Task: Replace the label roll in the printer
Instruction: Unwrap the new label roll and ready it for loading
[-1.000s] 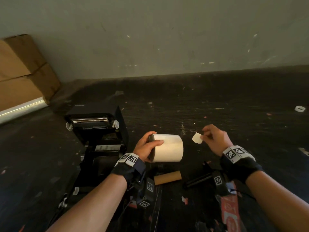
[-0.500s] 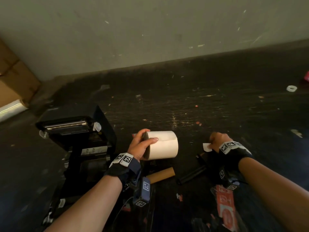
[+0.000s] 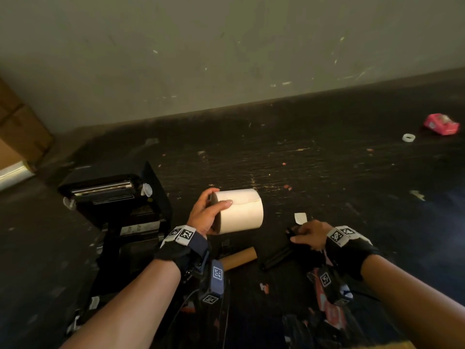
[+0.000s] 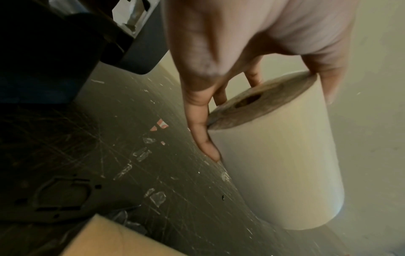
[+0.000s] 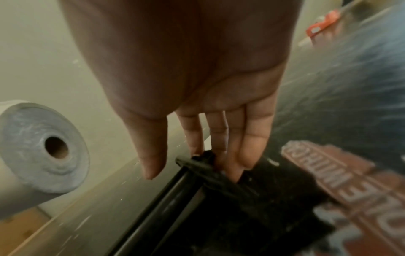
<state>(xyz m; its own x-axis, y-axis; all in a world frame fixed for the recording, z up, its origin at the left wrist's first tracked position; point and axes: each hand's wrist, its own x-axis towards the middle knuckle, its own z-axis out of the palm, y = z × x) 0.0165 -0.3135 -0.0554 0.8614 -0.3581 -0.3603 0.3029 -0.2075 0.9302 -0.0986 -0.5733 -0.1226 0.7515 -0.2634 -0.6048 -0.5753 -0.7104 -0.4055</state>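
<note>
My left hand (image 3: 216, 201) grips a full white label roll (image 3: 240, 211) by its end, held above the dark floor to the right of the black printer (image 3: 113, 205), whose lid stands open. The left wrist view shows thumb and fingers clamped across the roll's (image 4: 274, 155) end face. My right hand (image 3: 302, 235) is low on the floor, its straight fingers (image 5: 232, 155) touching the end of a black spindle (image 5: 197, 164). The thumb hangs free beside it. An empty brown cardboard core (image 3: 239, 258) lies between my wrists.
A small white label scrap (image 3: 300, 218) lies on the floor just beyond my right hand. A red packet (image 3: 441, 124) and a white ring (image 3: 408, 137) sit far right. Cardboard boxes (image 3: 17, 127) stand at the left wall. A red printed wrapper (image 5: 350, 181) lies under my right wrist.
My right hand let go of the white label scrap, now on the floor, and dropped down onto the black spindle. The left hand kept its hold on the roll.
</note>
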